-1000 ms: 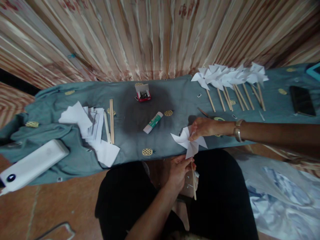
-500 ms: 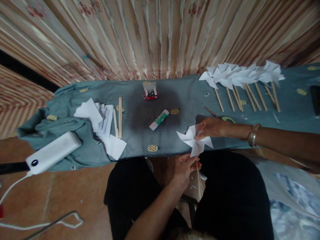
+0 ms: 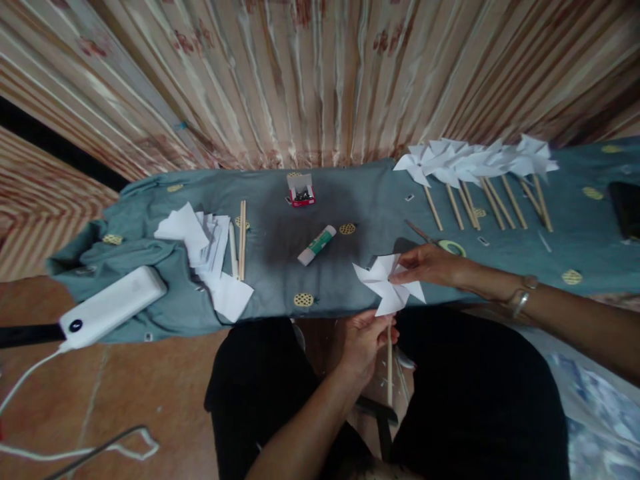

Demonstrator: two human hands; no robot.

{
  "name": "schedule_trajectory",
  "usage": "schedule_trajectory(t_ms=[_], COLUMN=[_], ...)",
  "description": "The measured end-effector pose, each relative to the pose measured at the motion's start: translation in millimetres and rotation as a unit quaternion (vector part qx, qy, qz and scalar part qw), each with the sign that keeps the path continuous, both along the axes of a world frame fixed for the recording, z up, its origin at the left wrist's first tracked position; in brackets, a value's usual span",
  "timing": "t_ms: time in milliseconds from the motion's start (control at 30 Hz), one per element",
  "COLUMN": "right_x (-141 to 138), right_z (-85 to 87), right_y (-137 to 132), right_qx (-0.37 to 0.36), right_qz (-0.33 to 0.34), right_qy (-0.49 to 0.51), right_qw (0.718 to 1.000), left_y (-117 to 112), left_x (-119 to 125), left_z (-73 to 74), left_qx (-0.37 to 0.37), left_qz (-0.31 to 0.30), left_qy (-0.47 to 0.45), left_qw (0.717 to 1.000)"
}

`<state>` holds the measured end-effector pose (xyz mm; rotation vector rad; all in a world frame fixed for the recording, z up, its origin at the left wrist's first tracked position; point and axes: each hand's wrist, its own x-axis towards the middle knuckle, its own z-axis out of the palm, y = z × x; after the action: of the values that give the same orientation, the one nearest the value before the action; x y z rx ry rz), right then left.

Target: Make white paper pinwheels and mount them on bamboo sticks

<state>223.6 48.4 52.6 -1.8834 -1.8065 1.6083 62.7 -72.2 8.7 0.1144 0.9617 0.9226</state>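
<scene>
A white paper pinwheel (image 3: 386, 285) hangs over the near edge of the grey-blue cloth (image 3: 350, 293). My right hand (image 3: 427, 265) pinches the pinwheel at its middle, fingers closed. My left hand (image 3: 367, 340), below it over my lap, grips the wooden stick (image 3: 389, 363) just under the paper. The stick points down between my knees.
Several finished pinwheels (image 3: 475, 163) on sticks lie at the far right. Scissors (image 3: 440, 243) sit behind my right hand. A glue stick (image 3: 317, 245), a small red box (image 3: 301, 190), loose sticks (image 3: 241, 239), paper pieces (image 3: 200, 247) and a white power bank (image 3: 111, 308) lie to the left.
Both hands kept their hold on the pinwheel and stick. The view shifted, and the stick now hangs straighter down.
</scene>
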Motion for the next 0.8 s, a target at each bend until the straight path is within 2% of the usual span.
schedule_trajectory(t_ms=[133,400,600,800], right_x=[-1.4,-8.0,-13.7,-10.8], right_z=[6.1,10.5,14.5,7.0], right_y=[-8.7,-23.7,-30.3,-32.4], right_qx=[-0.056,-0.063,-0.079,-0.070], right_qz=[-0.066,-0.168,-0.216,-0.251], right_qy=[0.083,0.176,0.234,0.260], right_qw=[0.993,0.968,0.945,0.930], left_y=[0.4,6.3,10.3,13.1], left_x=[0.1,-1.4,-7.2,-9.3], left_z=[3.3,10.9,18.6,20.8], left_qx=[0.010,0.019,0.044,0.072], left_qz=[0.003,0.003,-0.022,-0.037], left_qy=[0.014,0.046,0.070,0.073], left_qw=[1.000,0.999,0.996,0.994])
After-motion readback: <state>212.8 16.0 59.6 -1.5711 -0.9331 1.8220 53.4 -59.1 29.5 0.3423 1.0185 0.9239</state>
